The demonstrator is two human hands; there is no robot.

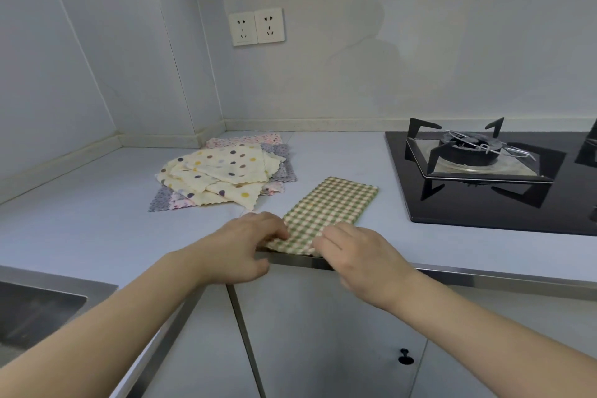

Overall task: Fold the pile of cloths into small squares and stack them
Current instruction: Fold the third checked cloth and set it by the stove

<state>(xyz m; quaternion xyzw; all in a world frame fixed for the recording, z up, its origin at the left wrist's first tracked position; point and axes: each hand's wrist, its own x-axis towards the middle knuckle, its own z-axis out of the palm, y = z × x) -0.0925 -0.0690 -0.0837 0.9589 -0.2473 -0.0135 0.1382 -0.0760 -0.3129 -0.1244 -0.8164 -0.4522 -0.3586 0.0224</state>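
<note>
Both hands, the left hand (255,236) and right hand (350,247), pinch the near end of the check cloth (336,203), a long strip now. Next, probably, fold it over into a square. The pile (223,174) waits.

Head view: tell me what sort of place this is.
Most likely a home kitchen: a gas hob set into the countertop, a steel sink at the left, and cabinet doors below.

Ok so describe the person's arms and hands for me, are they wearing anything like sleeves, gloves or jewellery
Both arms are bare as far up as the head view shows, with no sleeve in frame. The left hand and right hand have no gloves, and no rings, watch or bracelet show on the fingers or wrists. No markings or cables anywhere on them.
</note>
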